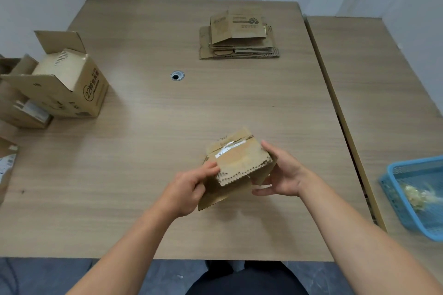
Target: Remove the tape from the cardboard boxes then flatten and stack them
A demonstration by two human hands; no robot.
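Both hands hold a small cardboard box (236, 163) just above the near middle of the desk (148, 146). The left hand (188, 190) grips its near left flap, fingers curled round the edge; the right hand (281, 173) cups its right side. A strip of tape (227, 148) shows on top. Flattened boxes (239, 36) lie stacked at the far side; opened boxes (64, 79) stand at left.

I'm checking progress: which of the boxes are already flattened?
The far stack: its boxes lie flat, piled. The small box gripped by left hand and right hand, and the printed box at left, keep their shape.
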